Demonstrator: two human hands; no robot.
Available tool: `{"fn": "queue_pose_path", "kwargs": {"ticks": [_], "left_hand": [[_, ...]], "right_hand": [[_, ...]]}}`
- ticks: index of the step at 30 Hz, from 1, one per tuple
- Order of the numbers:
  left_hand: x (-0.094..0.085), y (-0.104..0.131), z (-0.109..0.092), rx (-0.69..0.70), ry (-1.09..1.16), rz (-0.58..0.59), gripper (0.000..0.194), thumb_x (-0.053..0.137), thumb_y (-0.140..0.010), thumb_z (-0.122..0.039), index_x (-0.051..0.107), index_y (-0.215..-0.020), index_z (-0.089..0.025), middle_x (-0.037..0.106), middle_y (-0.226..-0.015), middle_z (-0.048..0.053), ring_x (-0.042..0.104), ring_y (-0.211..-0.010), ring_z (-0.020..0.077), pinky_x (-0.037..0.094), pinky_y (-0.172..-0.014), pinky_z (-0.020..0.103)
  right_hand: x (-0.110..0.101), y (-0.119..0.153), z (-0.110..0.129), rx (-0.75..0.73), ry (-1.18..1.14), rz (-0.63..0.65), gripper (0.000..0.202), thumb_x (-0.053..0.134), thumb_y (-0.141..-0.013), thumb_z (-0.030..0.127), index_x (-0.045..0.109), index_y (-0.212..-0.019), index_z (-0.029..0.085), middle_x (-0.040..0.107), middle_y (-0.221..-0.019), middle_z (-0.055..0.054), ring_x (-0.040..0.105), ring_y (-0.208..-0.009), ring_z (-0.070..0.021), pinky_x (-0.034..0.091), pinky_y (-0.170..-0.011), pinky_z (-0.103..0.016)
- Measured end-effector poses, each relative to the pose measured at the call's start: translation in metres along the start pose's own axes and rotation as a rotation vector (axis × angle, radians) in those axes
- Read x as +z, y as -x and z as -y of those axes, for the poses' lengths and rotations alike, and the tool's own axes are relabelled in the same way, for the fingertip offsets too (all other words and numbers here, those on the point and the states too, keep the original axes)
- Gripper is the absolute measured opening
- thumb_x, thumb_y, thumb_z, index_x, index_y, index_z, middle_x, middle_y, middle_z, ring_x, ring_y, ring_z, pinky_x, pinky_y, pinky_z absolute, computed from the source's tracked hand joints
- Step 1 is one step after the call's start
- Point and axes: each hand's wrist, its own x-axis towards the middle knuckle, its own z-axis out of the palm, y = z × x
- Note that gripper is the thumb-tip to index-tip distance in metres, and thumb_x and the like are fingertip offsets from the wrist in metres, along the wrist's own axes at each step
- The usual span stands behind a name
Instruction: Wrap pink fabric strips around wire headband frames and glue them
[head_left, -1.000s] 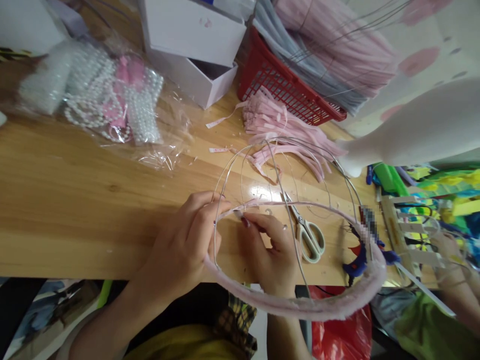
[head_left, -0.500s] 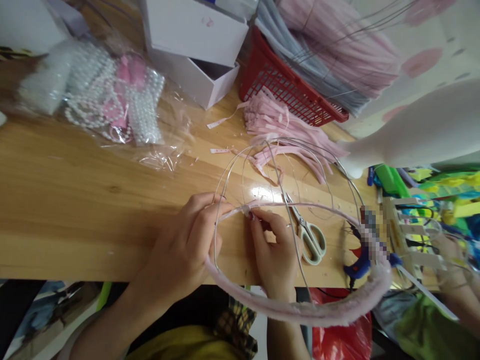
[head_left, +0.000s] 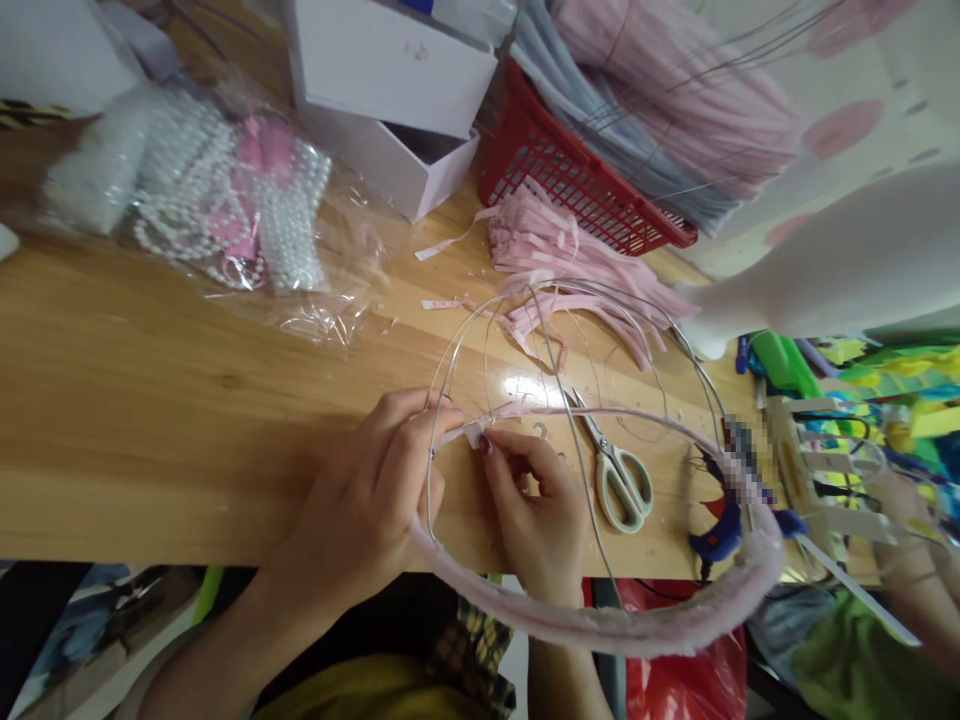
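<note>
A domed wire frame [head_left: 576, 440] has a round rim [head_left: 592, 632] wrapped in fuzzy pale pink fabric. My left hand [head_left: 382, 480] closes around the rim's left side. Just right of those fingers, my right hand [head_left: 540, 510] pinches a small, pale pink fabric strip [head_left: 474, 432] against the rim, thumb and forefinger together. Scissors [head_left: 626, 490] with pale handles lie on the table beside my right hand, seen partly through the frame. Beyond the rim's right end is a blue glue gun [head_left: 720, 532], partly hidden by the frame.
Pink strips [head_left: 555, 235] lie in a bundle before a red basket [head_left: 592, 185]. A bag of pearl beads [head_left: 225, 200] sits at the left, near white boxes [head_left: 390, 80]. A white stand [head_left: 832, 255] rises at the right. Another person's arm [head_left: 911, 540] shows at the right edge.
My right hand has slid slightly left along the rim, closer to my left fingers, with the strip pinched. The left hand and the frame stay nearly still.
</note>
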Motion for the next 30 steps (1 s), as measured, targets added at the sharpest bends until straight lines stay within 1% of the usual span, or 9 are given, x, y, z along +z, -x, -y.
{"fn": "queue_pose_path", "kwargs": {"ticks": [4, 9, 13, 16, 18, 21, 25, 28, 30], "left_hand": [[-0.003, 0.000, -0.005, -0.048, 0.004, 0.061, 0.054, 0.042, -0.084, 0.009, 0.045, -0.132, -0.017, 0.057, -0.124, 0.011, 0.059, -0.117, 0.0219, 0.055, -0.097, 0.037], [-0.004, 0.000, -0.006, -0.026, 0.009, 0.033, 0.054, 0.041, -0.085, 0.009, 0.045, -0.132, -0.018, 0.057, -0.123, 0.011, 0.058, -0.117, 0.0209, 0.054, -0.098, 0.035], [-0.003, 0.001, -0.004, -0.021, -0.005, 0.045, 0.052, 0.042, -0.085, 0.010, 0.046, -0.131, -0.014, 0.056, -0.123, 0.012, 0.058, -0.118, 0.0207, 0.053, -0.098, 0.035], [-0.002, 0.000, -0.002, 0.020, -0.009, 0.010, 0.053, 0.042, -0.083, 0.012, 0.047, -0.130, -0.012, 0.056, -0.122, 0.011, 0.057, -0.118, 0.0192, 0.052, -0.099, 0.031], [-0.001, 0.000, -0.002, 0.015, -0.013, 0.015, 0.052, 0.041, -0.084, 0.011, 0.047, -0.130, -0.012, 0.057, -0.122, 0.012, 0.057, -0.119, 0.0191, 0.052, -0.099, 0.031], [0.000, 0.001, -0.003, -0.013, -0.012, 0.026, 0.050, 0.042, -0.086, 0.009, 0.048, -0.131, -0.012, 0.057, -0.123, 0.012, 0.058, -0.120, 0.0208, 0.053, -0.099, 0.033], [0.000, 0.001, -0.005, -0.014, -0.021, 0.023, 0.046, 0.041, -0.088, 0.008, 0.049, -0.130, -0.011, 0.057, -0.123, 0.013, 0.058, -0.119, 0.0213, 0.054, -0.098, 0.034], [0.000, 0.001, -0.005, -0.002, -0.028, 0.018, 0.043, 0.041, -0.089, 0.007, 0.049, -0.128, -0.008, 0.057, -0.122, 0.014, 0.058, -0.119, 0.0215, 0.054, -0.098, 0.033], [-0.001, 0.001, -0.006, 0.000, -0.029, 0.016, 0.042, 0.041, -0.089, 0.007, 0.049, -0.128, -0.007, 0.057, -0.122, 0.015, 0.057, -0.120, 0.0217, 0.053, -0.099, 0.034]], "right_hand": [[-0.002, -0.005, -0.005, -0.012, 0.056, -0.054, 0.012, 0.062, -0.091, 0.019, 0.074, -0.090, 0.020, 0.075, -0.076, 0.000, 0.061, -0.061, -0.0128, 0.051, -0.059, -0.027], [-0.008, -0.008, -0.008, -0.062, 0.148, -0.105, 0.010, 0.064, -0.090, 0.019, 0.074, -0.088, 0.021, 0.071, -0.070, 0.002, 0.059, -0.059, -0.0125, 0.050, -0.061, -0.027], [-0.013, -0.006, -0.013, -0.033, 0.147, -0.125, 0.010, 0.066, -0.089, 0.021, 0.076, -0.091, 0.024, 0.072, -0.073, 0.003, 0.059, -0.062, -0.0129, 0.049, -0.066, -0.030], [-0.012, -0.004, -0.014, -0.003, 0.055, -0.134, 0.011, 0.067, -0.090, 0.021, 0.076, -0.094, 0.027, 0.074, -0.077, 0.003, 0.060, -0.064, -0.0129, 0.049, -0.068, -0.030], [-0.009, -0.005, -0.013, 0.044, -0.040, -0.118, 0.010, 0.069, -0.090, 0.021, 0.075, -0.094, 0.027, 0.075, -0.081, 0.003, 0.061, -0.066, -0.0125, 0.049, -0.067, -0.029], [-0.004, -0.005, -0.004, 0.142, -0.254, -0.059, 0.006, 0.071, -0.088, 0.023, 0.071, -0.094, 0.026, 0.075, -0.085, 0.002, 0.065, -0.071, -0.0120, 0.050, -0.064, -0.025], [0.002, -0.004, 0.010, 0.230, -0.538, 0.068, 0.009, 0.072, -0.086, 0.022, 0.065, -0.091, 0.023, 0.072, -0.080, 0.002, 0.067, -0.069, -0.0115, 0.051, -0.061, -0.023], [0.005, -0.004, 0.016, 0.263, -0.655, 0.114, 0.008, 0.071, -0.086, 0.021, 0.063, -0.087, 0.022, 0.069, -0.077, 0.002, 0.066, -0.070, -0.0113, 0.053, -0.064, -0.023], [0.007, -0.005, 0.017, 0.279, -0.663, 0.121, 0.008, 0.071, -0.085, 0.021, 0.063, -0.084, 0.021, 0.066, -0.076, 0.002, 0.063, -0.068, -0.0104, 0.051, -0.063, -0.022]]}}
